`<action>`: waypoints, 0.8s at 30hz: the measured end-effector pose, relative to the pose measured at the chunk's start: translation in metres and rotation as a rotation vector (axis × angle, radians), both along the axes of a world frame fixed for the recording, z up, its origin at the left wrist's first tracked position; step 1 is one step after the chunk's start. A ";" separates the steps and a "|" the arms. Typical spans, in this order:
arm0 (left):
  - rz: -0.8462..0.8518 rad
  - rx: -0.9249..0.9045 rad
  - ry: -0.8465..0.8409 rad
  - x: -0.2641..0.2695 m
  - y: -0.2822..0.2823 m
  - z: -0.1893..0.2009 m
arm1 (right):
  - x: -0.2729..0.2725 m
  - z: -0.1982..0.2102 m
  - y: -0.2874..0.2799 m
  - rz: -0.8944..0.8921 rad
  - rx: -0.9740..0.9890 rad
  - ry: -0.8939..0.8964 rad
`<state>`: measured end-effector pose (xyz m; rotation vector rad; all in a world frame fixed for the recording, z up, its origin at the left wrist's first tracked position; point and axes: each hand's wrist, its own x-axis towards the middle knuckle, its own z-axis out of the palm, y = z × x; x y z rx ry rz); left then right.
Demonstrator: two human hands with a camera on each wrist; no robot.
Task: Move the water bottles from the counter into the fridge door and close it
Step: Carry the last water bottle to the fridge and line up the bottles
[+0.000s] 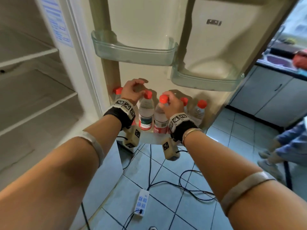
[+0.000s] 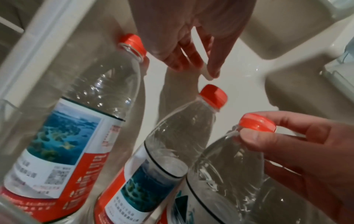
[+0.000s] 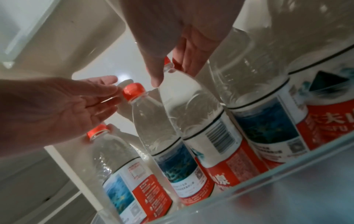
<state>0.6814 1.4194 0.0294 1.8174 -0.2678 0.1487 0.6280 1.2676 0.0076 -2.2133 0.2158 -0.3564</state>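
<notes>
Bottles [image 1: 146, 112] packed tight in the bottom door shelf [image 3: 268, 178], right hand [image 1: 172, 105] pinching one red cap [image 1: 163, 99], left hand [image 1: 131, 92] loose above another; could tip neighbors over if bumped.

Both forearms reach forward; the left hand [image 1: 131, 92] hangs with loosely spread fingers, while the right hand [image 1: 171, 103] pinches with curled fingers.
</notes>
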 end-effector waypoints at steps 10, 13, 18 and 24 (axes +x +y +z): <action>-0.149 0.137 0.185 0.005 -0.014 -0.010 | 0.006 0.005 -0.002 -0.078 -0.056 -0.022; -0.104 0.103 0.197 0.008 -0.010 -0.011 | 0.006 0.007 -0.002 -0.087 -0.044 0.008; -0.151 0.171 0.181 0.009 -0.009 -0.010 | 0.007 0.008 -0.001 -0.099 -0.010 -0.004; -0.210 0.214 0.201 0.009 -0.007 -0.004 | 0.012 0.010 -0.004 -0.077 -0.027 0.062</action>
